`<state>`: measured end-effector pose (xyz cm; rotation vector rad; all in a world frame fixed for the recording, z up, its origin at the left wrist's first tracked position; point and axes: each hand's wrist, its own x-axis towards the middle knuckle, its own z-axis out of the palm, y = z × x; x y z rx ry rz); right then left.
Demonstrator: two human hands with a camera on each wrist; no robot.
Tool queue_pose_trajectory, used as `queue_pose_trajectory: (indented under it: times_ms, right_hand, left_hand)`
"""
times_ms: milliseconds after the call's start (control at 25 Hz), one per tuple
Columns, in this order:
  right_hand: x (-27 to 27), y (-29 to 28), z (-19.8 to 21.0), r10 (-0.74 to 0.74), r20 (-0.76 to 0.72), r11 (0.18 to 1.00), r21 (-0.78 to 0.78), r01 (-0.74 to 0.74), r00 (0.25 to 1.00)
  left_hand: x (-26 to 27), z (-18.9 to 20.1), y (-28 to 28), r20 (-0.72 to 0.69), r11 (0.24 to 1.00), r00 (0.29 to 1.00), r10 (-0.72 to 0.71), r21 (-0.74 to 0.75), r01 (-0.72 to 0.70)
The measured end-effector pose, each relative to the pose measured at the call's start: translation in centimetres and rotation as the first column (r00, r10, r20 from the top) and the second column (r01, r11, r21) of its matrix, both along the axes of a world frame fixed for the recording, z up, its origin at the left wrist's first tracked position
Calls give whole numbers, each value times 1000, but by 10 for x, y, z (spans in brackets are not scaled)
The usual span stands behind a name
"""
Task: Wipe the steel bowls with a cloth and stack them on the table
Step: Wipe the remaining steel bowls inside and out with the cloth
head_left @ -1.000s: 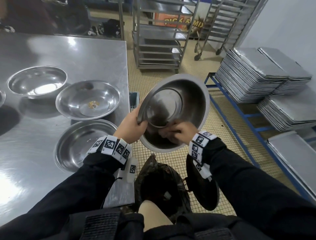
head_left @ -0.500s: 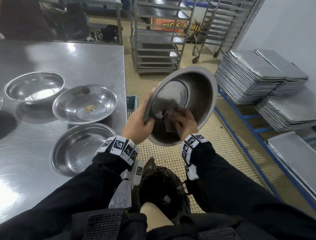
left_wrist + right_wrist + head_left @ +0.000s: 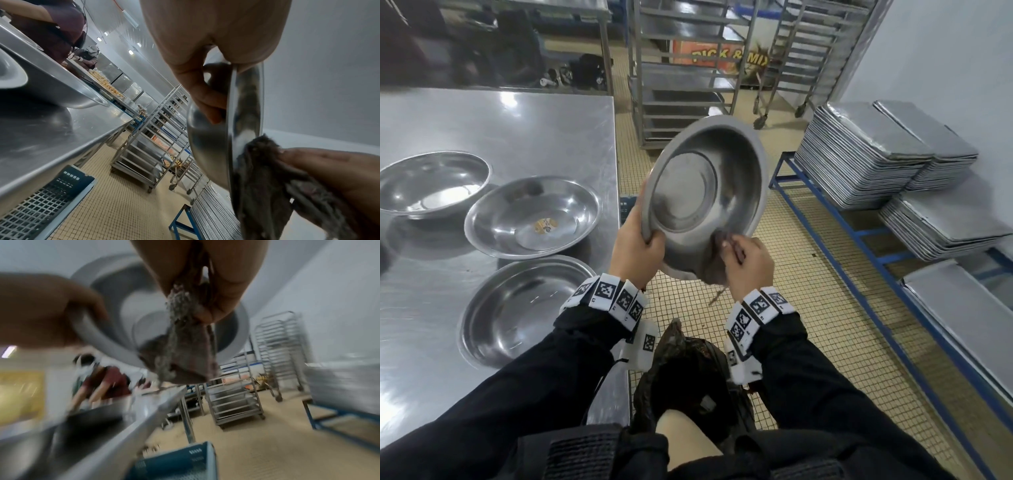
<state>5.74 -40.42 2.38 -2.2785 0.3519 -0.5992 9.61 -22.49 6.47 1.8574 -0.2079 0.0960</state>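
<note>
bowl (image 3: 707, 192): tilted more upright vs 1 s ago, raised a bit
right hand (image 3: 748, 262): w/ cloth (image 3: 261, 175) slid from bowl's middle to lower rim

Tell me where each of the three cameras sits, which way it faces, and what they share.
Head: on the head, looking down at the table; both sleeves and hands show.
Left wrist: looks along the left hand gripping the bowl rim, racks beyond.
Right wrist: looks along the right hand pinching the cloth; blurred.
Shared: all three show the bowl and cloth.
</note>
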Motion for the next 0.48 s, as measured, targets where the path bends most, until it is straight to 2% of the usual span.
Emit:
queue_pose_trajectory:
  times_ms: [40, 80, 120, 240, 360, 480]
  right_hand:
    - [-2, 6, 4, -66, 50, 990, 127, 60, 997]
    - [-5, 17, 8, -65, 95, 978, 205, 45, 993]
    - [-7, 31, 8, -22, 127, 977, 211, -6, 992]
    - [-12, 65, 0, 248, 152, 966, 36, -256, 957]
    - [-8, 58, -6, 461, 17, 886, -58, -459, 887]
    - [6, 22, -3, 499, -160, 839, -154, -521, 851]
  left_hand:
    - [1, 0, 0, 1, 1000, 1000, 17, -13, -16]
    - [1, 0, -2, 4, 999, 1000, 30, -17, -30]
    - [2, 0, -3, 8, 999, 999, 42, -22, -42]
    - [2, 1, -7, 9, 994, 998, 69, -81, -68]
    - [2, 1, -2, 8, 991, 998, 70, -116, -68]
    - [0, 4, 2, 41, 996, 998, 39, -82, -36]
